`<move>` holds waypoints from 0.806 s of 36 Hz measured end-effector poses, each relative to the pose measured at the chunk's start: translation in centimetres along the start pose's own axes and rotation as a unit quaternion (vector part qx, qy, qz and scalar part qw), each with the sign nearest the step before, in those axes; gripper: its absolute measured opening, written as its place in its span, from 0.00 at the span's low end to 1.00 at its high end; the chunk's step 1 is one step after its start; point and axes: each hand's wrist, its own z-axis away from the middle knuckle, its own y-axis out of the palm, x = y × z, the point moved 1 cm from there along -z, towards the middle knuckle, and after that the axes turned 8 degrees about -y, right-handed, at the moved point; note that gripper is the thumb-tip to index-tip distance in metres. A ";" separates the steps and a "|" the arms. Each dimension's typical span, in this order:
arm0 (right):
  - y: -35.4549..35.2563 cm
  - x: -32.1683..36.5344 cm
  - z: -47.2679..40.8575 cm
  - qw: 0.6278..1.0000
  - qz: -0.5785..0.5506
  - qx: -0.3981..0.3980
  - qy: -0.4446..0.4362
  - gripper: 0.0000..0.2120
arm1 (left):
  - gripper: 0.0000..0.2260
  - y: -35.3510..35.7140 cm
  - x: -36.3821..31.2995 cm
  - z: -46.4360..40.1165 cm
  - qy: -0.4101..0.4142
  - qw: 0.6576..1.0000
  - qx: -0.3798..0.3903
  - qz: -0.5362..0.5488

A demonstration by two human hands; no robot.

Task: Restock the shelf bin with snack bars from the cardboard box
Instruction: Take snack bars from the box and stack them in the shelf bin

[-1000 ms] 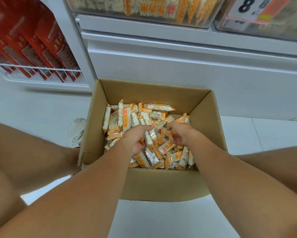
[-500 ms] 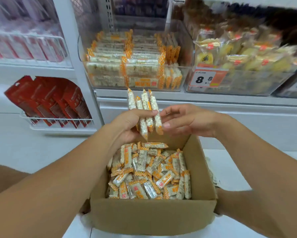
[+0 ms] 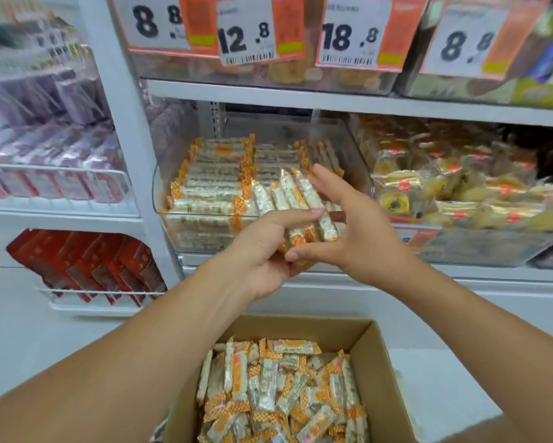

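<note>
White shop shelving (image 3: pixel 268 100) filled the background, price tags (image 3: pixel 355 30) reading 8.8, 12.8 and 18.8 clipped along the upper tier. On the middle shelf sat the clear plastic bin (image 3: pixel 166 199), partly stocked with orange-and-white snack bars laid in rows (image 3: pixel 211 187). To its right I saw a second bin of yellow wrapped pastries (image 3: pixel 460 193); off to the left, wire racks of purple packets (image 3: pixel 45 161) and, lower down, red cartons (image 3: pixel 86 266).

I had both hands up in front of that clear bin. The left hand (image 3: pixel 262 254) gripped a fan of snack bars (image 3: pixel 297 203) at their lower ends, thumb laid across the front, the bars tilting up and leftward over the bin's front edge. The right hand (image 3: pixel 361 231) was spread wide, fingers straight, its fingertips (image 3: pixel 316 171) against the top right of the fan and its thumb near the bottom ends; I could not tell whether it bore any of the weight.

Below, on the pale floor, the cardboard box (image 3: pixel 380 378) stood open with flaps up, a loose heap of the same bars (image 3: pixel 281 394) inside, lying every which way.
</note>
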 end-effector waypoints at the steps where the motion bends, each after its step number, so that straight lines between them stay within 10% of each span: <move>1: -0.2 -0.4 -0.3 1.000 -0.005 -0.004 -0.002 0.59 | 0.11 0.1 -0.4 -0.5 0.005 1.000 0.000 -0.004; 3: -0.4 -1.1 -0.5 1.000 -0.013 0.000 -0.006 0.58 | 0.13 0.2 -0.9 -1.3 0.017 1.000 0.004 -0.020; 7: -0.2 -2.2 -0.1 0.999 -0.020 0.003 -0.034 0.63 | 0.48 -1.0 -1.3 -3.0 0.022 0.999 0.009 -0.024; 16: 0.2 -4.1 -0.7 0.999 0.011 0.001 -0.042 0.67 | 0.05 -0.8 -1.2 -3.1 -0.015 0.989 0.057 -0.139; 29: 0.3 -4.0 0.4 0.997 -0.014 -0.037 -0.065 0.54 | 0.11 -0.6 -0.9 -1.8 0.047 0.990 0.053 -0.121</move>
